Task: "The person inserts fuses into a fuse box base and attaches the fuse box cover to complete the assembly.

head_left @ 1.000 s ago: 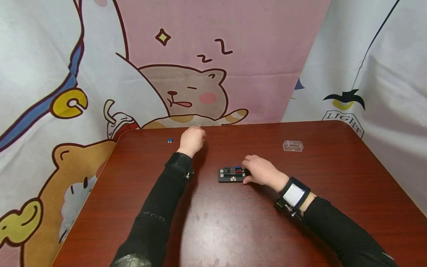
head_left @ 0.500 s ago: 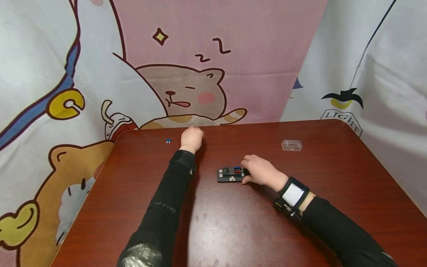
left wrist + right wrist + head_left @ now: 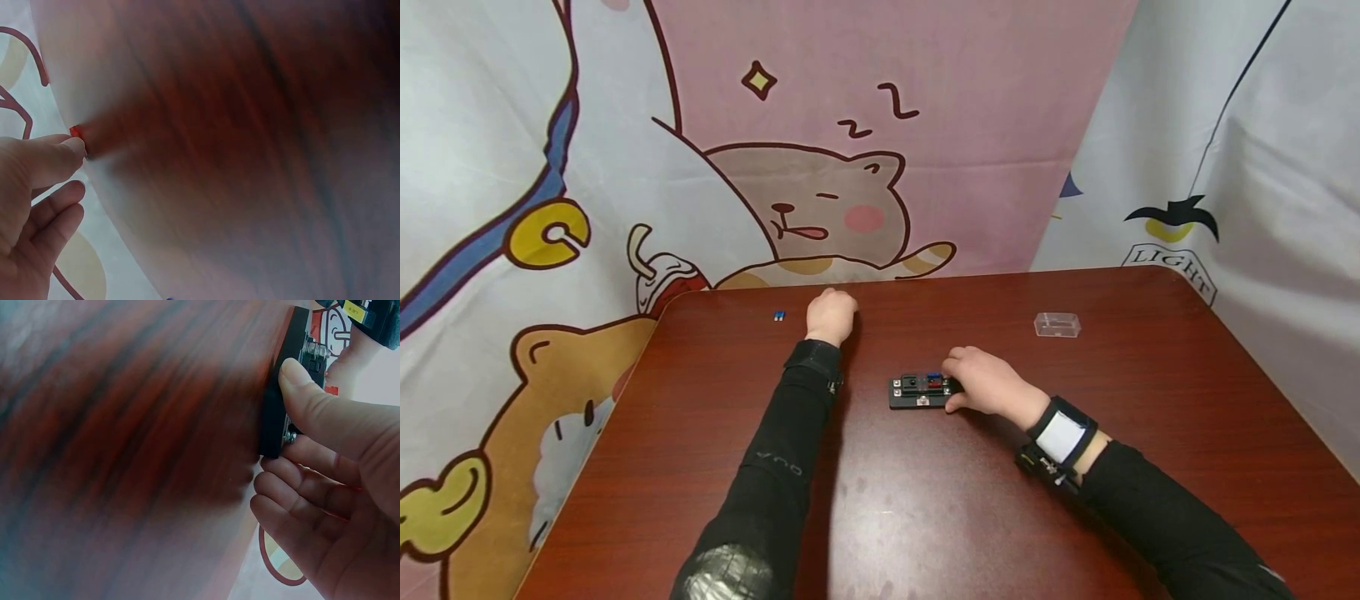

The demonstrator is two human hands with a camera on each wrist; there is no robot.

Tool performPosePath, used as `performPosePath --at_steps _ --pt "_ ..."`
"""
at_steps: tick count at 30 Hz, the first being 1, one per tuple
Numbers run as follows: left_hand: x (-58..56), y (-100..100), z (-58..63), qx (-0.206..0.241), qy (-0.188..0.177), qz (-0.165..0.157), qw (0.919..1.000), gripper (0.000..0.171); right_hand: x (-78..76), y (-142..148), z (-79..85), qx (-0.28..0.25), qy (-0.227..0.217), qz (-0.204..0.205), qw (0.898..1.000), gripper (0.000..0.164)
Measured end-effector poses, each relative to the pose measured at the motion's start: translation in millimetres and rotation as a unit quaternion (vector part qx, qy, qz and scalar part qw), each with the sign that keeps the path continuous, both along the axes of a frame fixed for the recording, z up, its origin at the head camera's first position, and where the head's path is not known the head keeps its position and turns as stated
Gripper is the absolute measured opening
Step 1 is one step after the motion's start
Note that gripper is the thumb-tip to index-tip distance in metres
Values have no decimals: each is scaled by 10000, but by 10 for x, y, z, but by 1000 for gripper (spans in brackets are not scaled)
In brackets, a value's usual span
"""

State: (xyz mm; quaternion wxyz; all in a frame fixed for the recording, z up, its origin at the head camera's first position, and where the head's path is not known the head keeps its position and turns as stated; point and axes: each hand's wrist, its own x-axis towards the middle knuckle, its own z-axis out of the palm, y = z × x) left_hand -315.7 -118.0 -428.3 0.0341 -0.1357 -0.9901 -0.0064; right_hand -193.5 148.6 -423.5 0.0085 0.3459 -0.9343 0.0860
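Note:
Near the table's far edge, my left hand (image 3: 832,315) pinches a small red blade fuse (image 3: 76,132) between thumb and forefinger, as the left wrist view shows. The head view hides that fuse behind the hand. My right hand (image 3: 988,383) grips the right end of a black fuse block (image 3: 913,401), its thumb along the near side. The block lies flat on the table, with screw terminals and a red and a blue fuse seated toward its right half. Small blue fuses (image 3: 779,316) lie to the left of my left hand.
A clear plastic cover (image 3: 1057,325) sits at the back right of the brown wooden table (image 3: 1150,375). Behind the far edge hangs a cartoon-printed cloth (image 3: 985,125).
My left forearm has swung a little to the right while the hand stays near the far edge. The right hand and the fuse block have held still.

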Motion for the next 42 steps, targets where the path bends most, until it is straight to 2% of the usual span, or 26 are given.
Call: performPosePath --at_steps 7,11,16,21,29,36,42 --pt "0 -10 -18 -62 56 -98 9999 27 4 1 5 -12 -21 8 10000 44" --pt "-2 -6 -18 -49 65 -42 10000 24 1 2 -10 -34 -9 18 10000 44" --pt "3 0 -3 172 21 109 9998 16 4 6 -5 -64 -5 29 10000 45" --pt "6 -2 16 437 -177 193 9987 12 6 8 3 -63 -36 4 10000 45" --pt "-6 3 32 615 -455 352 9964 16 4 2 1 -29 -95 -48 9999 47" --pt "-19 10 31 514 -506 399 9966 15 5 -4 10 -13 -137 -111 9998 47" --pt "-2 14 44 688 -471 459 9955 19 2 -5 4 4 -162 -139 9998 46"
